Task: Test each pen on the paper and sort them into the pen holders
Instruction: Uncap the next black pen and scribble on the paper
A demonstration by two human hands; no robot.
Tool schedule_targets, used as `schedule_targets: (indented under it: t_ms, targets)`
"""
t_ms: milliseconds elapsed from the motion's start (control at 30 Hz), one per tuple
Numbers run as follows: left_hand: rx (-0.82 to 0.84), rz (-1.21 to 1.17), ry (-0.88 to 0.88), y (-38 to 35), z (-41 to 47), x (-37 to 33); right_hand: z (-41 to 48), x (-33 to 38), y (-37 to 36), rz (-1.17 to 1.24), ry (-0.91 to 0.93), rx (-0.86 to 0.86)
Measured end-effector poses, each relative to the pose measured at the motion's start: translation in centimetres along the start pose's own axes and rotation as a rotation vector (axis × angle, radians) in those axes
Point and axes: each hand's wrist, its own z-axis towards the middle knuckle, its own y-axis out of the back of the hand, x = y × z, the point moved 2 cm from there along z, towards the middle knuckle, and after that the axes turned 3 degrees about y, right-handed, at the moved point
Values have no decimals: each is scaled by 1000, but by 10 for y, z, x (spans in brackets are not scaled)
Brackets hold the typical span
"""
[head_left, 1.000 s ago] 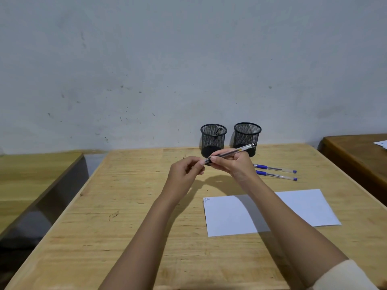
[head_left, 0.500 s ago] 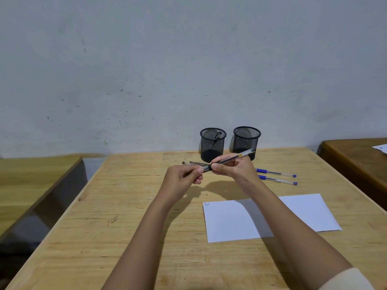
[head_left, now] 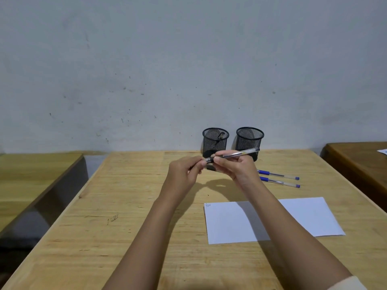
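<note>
Two hands hold one pen above the bench (head_left: 125, 206). The left hand (head_left: 184, 174) pinches the dark cap end with curled fingertips. The pen (head_left: 236, 154) lies crosswise, its long axis rising slightly toward the right, in front of the left holder (head_left: 215, 141) and right holder (head_left: 249, 141). The right hand (head_left: 232, 168) grips the clear barrel, just beside the left. Judged step: uncapping, so separate the hands along that axis. The paper (head_left: 303, 218) lies nearest the right hand.

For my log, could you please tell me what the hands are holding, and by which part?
Both hands hold one pen: the right hand pinches its barrel near the dark end, and the left hand pinches that dark end itself.
</note>
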Motion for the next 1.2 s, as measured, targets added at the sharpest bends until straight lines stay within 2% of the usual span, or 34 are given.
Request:
schedule_targets:
  t_ms: [67, 167, 467, 533, 600, 633, 700, 833, 1000, 1200]
  targets:
    - [-23, 80, -99, 3, 6, -4, 2, 4, -1, 62, -21, -11]
    - [45, 123, -155, 4, 8, -2, 0, 5, -1, 31, -30, 18]
    - [137, -69, 59, 6, -3, 4, -4, -4, 4, -169, 17, 65]
    - [-37, -229, 273, 34, -7, 14, 0, 11, 33, -280, 71, -110]
    - [-309, -204, 384, 85, -17, 40, -1, 41, 79, -86, 144, -314]
    - [-338, -101, 399, 103, -18, 49, -2, 53, 92, 26, 167, -325]
    - [-221, -66, 433, 104, -17, 56, -3, 55, 89, 22, 140, -254]
    - [49, -122, 429, 38, -17, 51, -6, 17, 44, -280, 91, -176]
    - [141, 52, 424, 20, -30, 75, -13, -6, 48, -348, 47, -285]
    - [149, 204, 378, 13, -30, 74, -22, -15, 35, -277, -35, -204]
